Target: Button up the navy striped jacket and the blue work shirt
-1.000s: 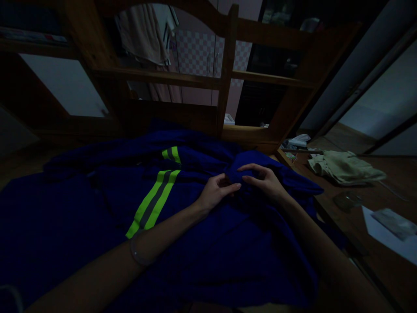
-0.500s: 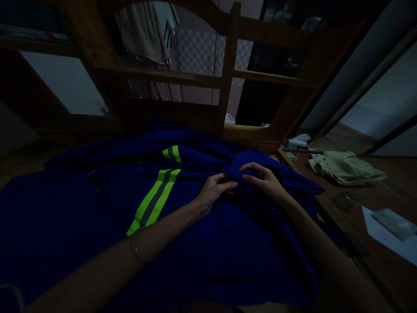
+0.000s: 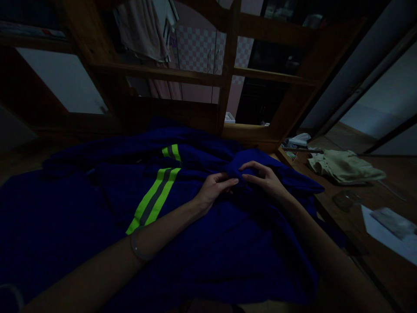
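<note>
A dark blue work garment (image 3: 202, 243) with yellow-green and grey reflective stripes (image 3: 156, 198) lies spread across the surface in front of me. My left hand (image 3: 213, 189) pinches a fold of its cloth between thumb and fingers. Close beside it on the right, my right hand (image 3: 262, 178) grips the same raised part of the garment, thumb and index finger curved around it. The fingertips of the two hands are only a little apart. Folds and dim light hide the detail of the cloth between them.
A wooden frame (image 3: 228, 65) with open panels rises behind the garment. At the right, a wooden table (image 3: 384, 195) bears a folded beige cloth (image 3: 348, 167), a glass jar (image 3: 347, 200) and a white sheet (image 3: 387, 230) with a packet on it. Hanging clothes (image 3: 143, 30) show beyond the frame.
My left thumb has shifted slightly up and to the right on the cloth. My right hand holds nearly the same place, and the garment lies as before.
</note>
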The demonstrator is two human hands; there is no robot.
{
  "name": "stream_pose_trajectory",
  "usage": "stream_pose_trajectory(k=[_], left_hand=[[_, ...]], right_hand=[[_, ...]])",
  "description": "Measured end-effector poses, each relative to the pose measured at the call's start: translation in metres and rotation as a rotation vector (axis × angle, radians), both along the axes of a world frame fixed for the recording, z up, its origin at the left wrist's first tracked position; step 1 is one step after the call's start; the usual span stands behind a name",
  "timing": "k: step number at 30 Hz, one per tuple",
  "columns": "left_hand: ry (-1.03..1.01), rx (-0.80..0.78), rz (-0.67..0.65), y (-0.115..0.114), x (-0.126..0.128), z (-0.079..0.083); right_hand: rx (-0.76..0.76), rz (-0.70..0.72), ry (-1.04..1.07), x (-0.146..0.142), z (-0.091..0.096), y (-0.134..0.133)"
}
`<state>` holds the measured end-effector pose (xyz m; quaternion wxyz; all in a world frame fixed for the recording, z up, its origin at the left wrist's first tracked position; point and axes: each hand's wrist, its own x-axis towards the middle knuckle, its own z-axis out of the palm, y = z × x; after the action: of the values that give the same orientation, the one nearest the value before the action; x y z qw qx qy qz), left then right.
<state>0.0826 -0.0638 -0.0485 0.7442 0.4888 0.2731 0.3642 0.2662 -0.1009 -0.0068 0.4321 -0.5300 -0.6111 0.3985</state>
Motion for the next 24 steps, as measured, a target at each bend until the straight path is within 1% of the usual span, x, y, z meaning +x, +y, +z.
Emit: stream_pose_trajectory(k=[6,13,20,24], left_hand=[[-0.004,0.006,-0.008,-0.0023,-0.0014,0.0047],[0.001,0.012,0.054,-0.0017,0.0008,0.0046],[0.007,0.032,0.046,0.0002,-0.0005,0.0025],[0.005,0.047,0.034,-0.0012,-0.0008,0.0041]], right_hand=[[-0.065,0.041,-0.004,-0.0006,0.0026,-0.0036],[-0.066,0.124,-0.059,-0.0028,0.007,-0.0067],[-0.06,0.133,0.025,-0.004,0.004,-0.0058],[-0.073,0.144,0.009,-0.0038,0.0062,-0.007]])
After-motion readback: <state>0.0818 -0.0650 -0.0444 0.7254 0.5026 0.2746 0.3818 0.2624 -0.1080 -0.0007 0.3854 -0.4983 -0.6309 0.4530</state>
